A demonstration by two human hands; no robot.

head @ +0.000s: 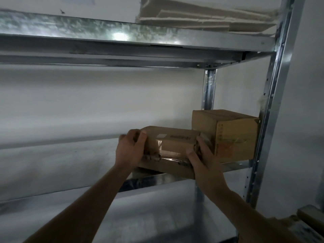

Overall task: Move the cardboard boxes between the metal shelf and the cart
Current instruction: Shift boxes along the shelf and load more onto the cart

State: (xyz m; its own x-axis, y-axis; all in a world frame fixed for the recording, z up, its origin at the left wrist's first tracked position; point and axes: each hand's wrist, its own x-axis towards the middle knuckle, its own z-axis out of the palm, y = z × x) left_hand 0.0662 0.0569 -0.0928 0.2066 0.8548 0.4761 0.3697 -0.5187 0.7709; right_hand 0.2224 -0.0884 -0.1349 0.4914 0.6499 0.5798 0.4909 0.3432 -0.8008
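Observation:
A taped cardboard box [172, 148] sits at the front edge of the middle board of the metal shelf [70, 155], its near end overhanging the edge. My left hand [130, 149] grips its left end and my right hand [203, 159] grips its right end. A larger cardboard box [228, 134] stands on the same board just to the right, against the shelf's right upright [273, 109], touching or nearly touching the held box. The cart is out of view.
Flattened cardboard sheets [201, 16] lie on the upper shelf board [122, 39]. A lower board [149, 216] shows below my arms. A white wall is behind the shelf. Some cardboard and metal clutter [305, 220] sits at the bottom right.

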